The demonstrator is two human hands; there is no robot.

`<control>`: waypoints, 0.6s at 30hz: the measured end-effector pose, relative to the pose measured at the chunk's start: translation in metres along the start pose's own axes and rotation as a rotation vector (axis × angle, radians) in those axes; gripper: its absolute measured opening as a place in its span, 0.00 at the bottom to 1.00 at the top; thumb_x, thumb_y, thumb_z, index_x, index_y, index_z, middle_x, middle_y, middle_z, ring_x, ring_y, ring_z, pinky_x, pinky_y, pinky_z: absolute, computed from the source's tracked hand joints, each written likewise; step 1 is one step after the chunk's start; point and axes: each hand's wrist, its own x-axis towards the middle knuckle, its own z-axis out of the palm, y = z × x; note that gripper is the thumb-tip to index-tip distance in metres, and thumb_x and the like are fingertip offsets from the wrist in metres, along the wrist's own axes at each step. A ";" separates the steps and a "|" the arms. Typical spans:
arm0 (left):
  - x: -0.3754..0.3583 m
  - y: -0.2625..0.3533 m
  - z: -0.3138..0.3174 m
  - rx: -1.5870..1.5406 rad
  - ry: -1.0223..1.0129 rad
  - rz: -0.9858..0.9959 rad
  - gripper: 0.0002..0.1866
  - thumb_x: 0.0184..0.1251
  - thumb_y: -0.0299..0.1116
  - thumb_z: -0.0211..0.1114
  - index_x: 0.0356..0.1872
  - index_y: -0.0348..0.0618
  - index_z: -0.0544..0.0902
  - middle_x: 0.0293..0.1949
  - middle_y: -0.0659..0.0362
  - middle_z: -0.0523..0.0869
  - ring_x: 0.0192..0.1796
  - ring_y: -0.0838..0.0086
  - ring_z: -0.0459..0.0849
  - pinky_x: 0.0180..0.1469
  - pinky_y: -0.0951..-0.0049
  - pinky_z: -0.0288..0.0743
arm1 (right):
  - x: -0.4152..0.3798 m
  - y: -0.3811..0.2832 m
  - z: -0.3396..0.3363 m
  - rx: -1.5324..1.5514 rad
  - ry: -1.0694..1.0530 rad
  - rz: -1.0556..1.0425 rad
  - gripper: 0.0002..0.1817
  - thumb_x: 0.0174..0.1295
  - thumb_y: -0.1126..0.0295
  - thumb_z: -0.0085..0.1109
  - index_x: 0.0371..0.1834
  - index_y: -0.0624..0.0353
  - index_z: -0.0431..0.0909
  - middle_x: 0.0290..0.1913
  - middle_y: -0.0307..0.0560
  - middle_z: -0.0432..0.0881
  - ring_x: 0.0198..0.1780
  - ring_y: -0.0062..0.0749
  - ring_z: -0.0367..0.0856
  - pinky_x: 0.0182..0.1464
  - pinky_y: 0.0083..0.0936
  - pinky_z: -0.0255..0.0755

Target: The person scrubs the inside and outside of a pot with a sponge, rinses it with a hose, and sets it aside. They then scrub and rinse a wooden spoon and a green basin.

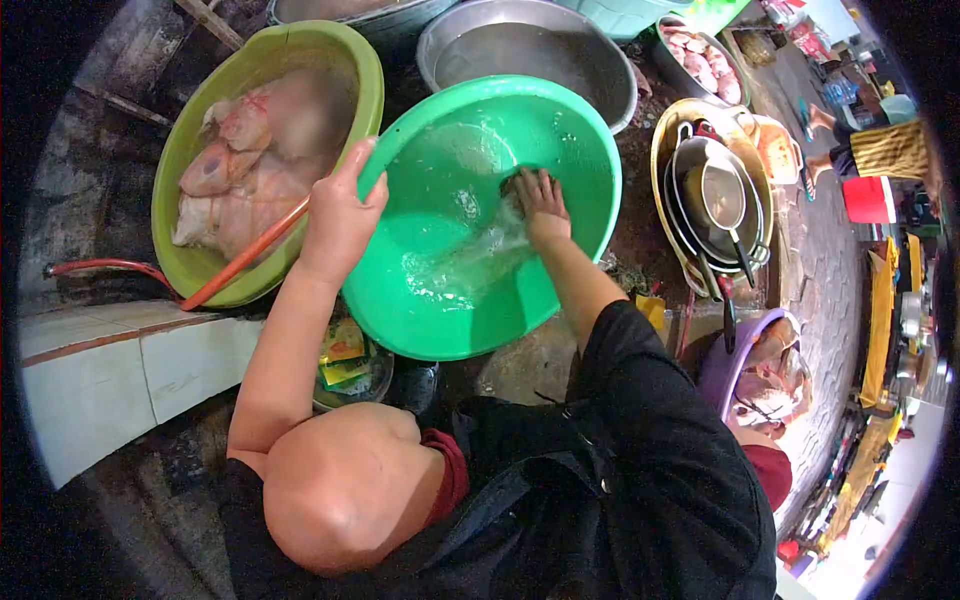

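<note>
My left hand (345,205) is closed round the left rim of a large green basin (440,330), which is tilted. Some clear water (490,240) lies and splashes inside it. Against the basin's inner wall, at its right side, my right hand (541,200) rests with fingers spread; something dark shows beside its fingertips, too hidden to make out. A red hose (250,255) runs from the lower left up to my left hand, over the edge of an olive-green tub (170,220) that holds large pale pieces of meat (265,190).
Behind the basin stands a grey metal tub of water (520,55). To the right are stacked pans (715,190), a bowl of meat (700,65) and a purple tub (725,365) with more meat. A tiled ledge (100,400) runs along the left. Another person's feet (818,165) show at far right.
</note>
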 end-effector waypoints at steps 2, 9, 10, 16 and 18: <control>-0.001 -0.003 0.001 -0.008 -0.006 -0.051 0.20 0.58 0.25 0.61 0.54 0.39 0.74 0.42 0.41 0.82 0.45 0.48 0.81 0.44 0.60 0.76 | -0.013 -0.036 0.007 0.111 -0.129 0.264 0.32 0.64 0.68 0.37 0.74 0.51 0.48 0.76 0.43 0.45 0.75 0.45 0.45 0.73 0.49 0.42; 0.001 -0.010 0.005 -0.025 0.044 -0.035 0.20 0.59 0.24 0.60 0.54 0.37 0.73 0.44 0.41 0.82 0.48 0.50 0.81 0.48 0.61 0.75 | -0.018 -0.201 0.032 1.220 0.178 0.642 0.28 0.60 0.76 0.40 0.66 0.71 0.56 0.68 0.68 0.57 0.69 0.61 0.53 0.72 0.39 0.49; 0.001 -0.012 0.006 -0.030 0.053 -0.010 0.20 0.59 0.23 0.59 0.54 0.37 0.73 0.44 0.41 0.82 0.48 0.49 0.81 0.48 0.61 0.75 | -0.012 -0.211 0.002 0.907 0.111 0.444 0.26 0.61 0.76 0.40 0.65 0.71 0.58 0.67 0.68 0.59 0.69 0.61 0.54 0.71 0.40 0.49; -0.007 -0.022 0.003 -0.013 0.044 -0.046 0.20 0.59 0.22 0.59 0.55 0.36 0.73 0.46 0.41 0.81 0.50 0.50 0.80 0.51 0.62 0.74 | 0.120 -0.198 -0.044 1.337 0.371 0.299 0.29 0.60 0.81 0.33 0.69 0.66 0.55 0.71 0.64 0.54 0.73 0.50 0.50 0.74 0.35 0.43; -0.011 -0.030 0.006 -0.014 0.062 -0.046 0.21 0.59 0.22 0.59 0.55 0.36 0.72 0.47 0.41 0.80 0.51 0.50 0.80 0.52 0.61 0.74 | 0.149 -0.161 0.020 1.297 0.448 0.527 0.30 0.62 0.80 0.33 0.71 0.65 0.52 0.73 0.60 0.50 0.74 0.44 0.48 0.74 0.33 0.42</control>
